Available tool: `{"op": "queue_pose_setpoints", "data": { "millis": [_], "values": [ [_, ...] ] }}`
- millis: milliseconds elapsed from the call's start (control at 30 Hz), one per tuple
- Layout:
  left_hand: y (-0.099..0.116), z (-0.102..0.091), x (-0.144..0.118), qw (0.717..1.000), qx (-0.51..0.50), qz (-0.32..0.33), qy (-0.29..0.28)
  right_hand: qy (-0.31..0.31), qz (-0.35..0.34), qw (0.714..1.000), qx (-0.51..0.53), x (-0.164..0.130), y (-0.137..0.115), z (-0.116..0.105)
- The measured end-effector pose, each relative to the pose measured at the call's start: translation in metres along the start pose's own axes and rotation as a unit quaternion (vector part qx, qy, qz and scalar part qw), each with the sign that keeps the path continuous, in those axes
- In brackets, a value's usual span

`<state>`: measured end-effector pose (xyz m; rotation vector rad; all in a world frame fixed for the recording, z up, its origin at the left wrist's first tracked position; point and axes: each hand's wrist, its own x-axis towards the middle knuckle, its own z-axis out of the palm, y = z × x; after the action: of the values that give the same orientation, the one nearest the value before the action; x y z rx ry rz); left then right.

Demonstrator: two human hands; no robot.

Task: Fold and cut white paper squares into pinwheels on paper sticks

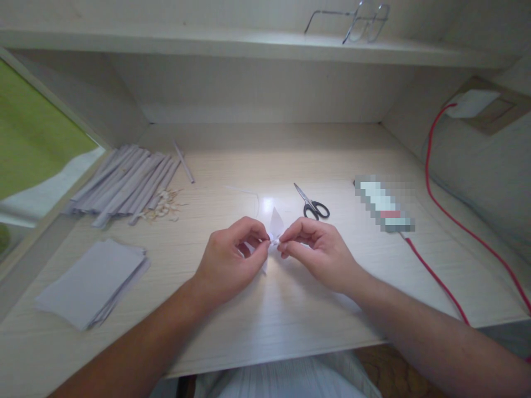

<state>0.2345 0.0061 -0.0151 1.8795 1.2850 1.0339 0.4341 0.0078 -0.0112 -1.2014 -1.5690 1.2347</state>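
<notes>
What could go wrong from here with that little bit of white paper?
The white paper might tear or crumple, pinched between the fingertips of the left hand and right hand. The right forearm could catch the nearby red cable and drag the phone.

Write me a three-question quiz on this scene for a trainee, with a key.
1. What do the left hand and right hand pinch between them?
A) the scissors
B) a small white piece
C) the red cable
2. True or false: the stack of sheets lies nearer the camera than the pile of slim rolls.
3. Fill in: the glasses rest on the ____.

Key: 1. B; 2. True; 3. shelf.
</notes>
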Motion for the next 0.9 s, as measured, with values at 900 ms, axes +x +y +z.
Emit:
{"op": "queue_pose_setpoints", "data": {
  "millis": [900],
  "values": [
    [0.0011,-0.0028,0.0032,0.972,0.156,0.170,0.053,0.001,0.004,0.999,0.035,0.0016,-0.0013,0.0008]
  ]
}}
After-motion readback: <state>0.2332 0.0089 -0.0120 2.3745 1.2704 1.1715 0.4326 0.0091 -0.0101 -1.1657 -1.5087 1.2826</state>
